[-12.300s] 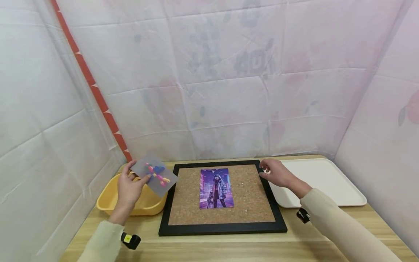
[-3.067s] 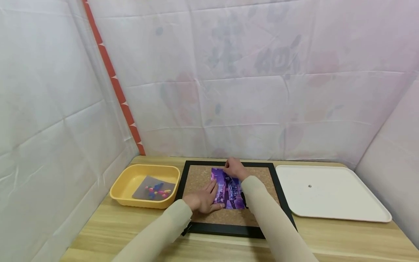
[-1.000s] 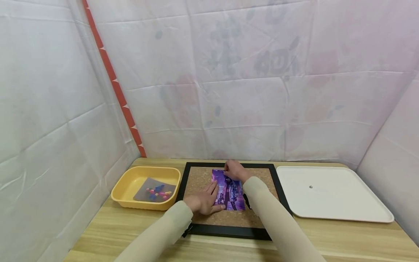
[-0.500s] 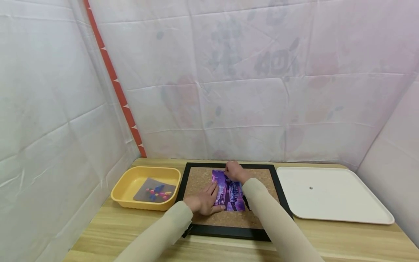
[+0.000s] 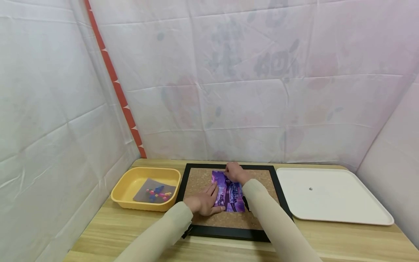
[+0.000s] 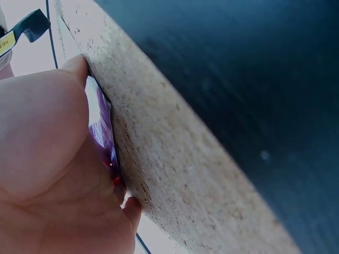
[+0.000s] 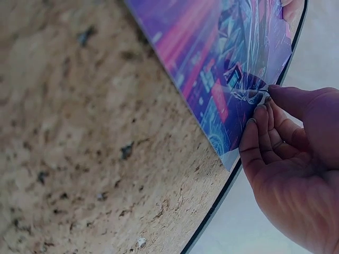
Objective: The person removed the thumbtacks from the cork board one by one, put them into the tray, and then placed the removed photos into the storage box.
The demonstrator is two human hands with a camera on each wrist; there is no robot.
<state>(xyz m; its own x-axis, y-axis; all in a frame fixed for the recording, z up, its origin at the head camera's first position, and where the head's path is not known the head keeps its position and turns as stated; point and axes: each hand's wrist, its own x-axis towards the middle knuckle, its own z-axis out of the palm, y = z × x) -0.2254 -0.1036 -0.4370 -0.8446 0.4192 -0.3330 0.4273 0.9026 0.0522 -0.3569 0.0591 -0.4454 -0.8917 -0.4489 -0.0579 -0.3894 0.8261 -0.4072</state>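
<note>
A glossy purple picture (image 5: 235,203) of a hooded figure lies on the black-framed corkboard (image 5: 209,221). My left hand (image 5: 205,202) rests flat on its left side, fingers spread and thumb along the lower edge. At the picture's top edge, my right hand (image 5: 234,172) has its thumb and curled fingers together. The right wrist view shows these fingertips pinching at a small dark thumbtack (image 7: 263,91), mostly hidden, with creases in the picture's film (image 7: 246,95) around it.
A yellow basket (image 5: 129,180) left of the board holds a grey translucent sheet (image 5: 144,196) with a colourful design. On the right, a white tray (image 5: 347,203) carries one silver thumbtack (image 5: 310,189). White cloth walls (image 5: 235,109) enclose the wooden table (image 5: 101,233).
About twelve seconds ago my left hand held the translucent sheet; it now lies in the basket. Both hands have come onto the purple picture. Over the last few seconds they have barely moved.
</note>
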